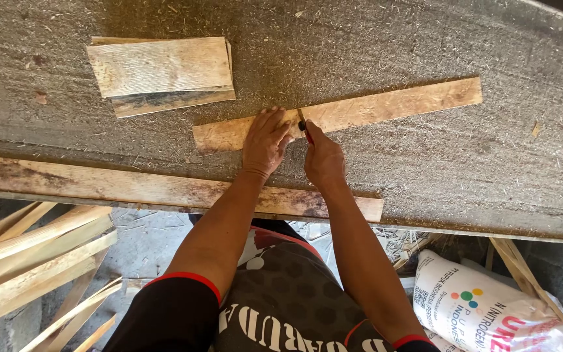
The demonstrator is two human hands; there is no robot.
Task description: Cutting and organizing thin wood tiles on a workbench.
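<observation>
my left hand (265, 140) lies flat, fingers spread, pressing the long wooden strip (386, 104) on the dusty desk (490, 169). my right hand (322, 158) pinches a red-handled pencil (303, 128), tip on the strip.

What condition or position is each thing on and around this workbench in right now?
Long wooden strip: lying flat on the bench, pinned by a hand.
Left hand: pressed flat on the strip.
Right hand: closed around a red-handled tool.
Red-handled tool: tip touching the strip.
Stacked boards: lying flat, untouched.
Workbench: dusted with wood fibres.
White sack: lying below the bench.
Loose slats: piled below the bench.
</observation>
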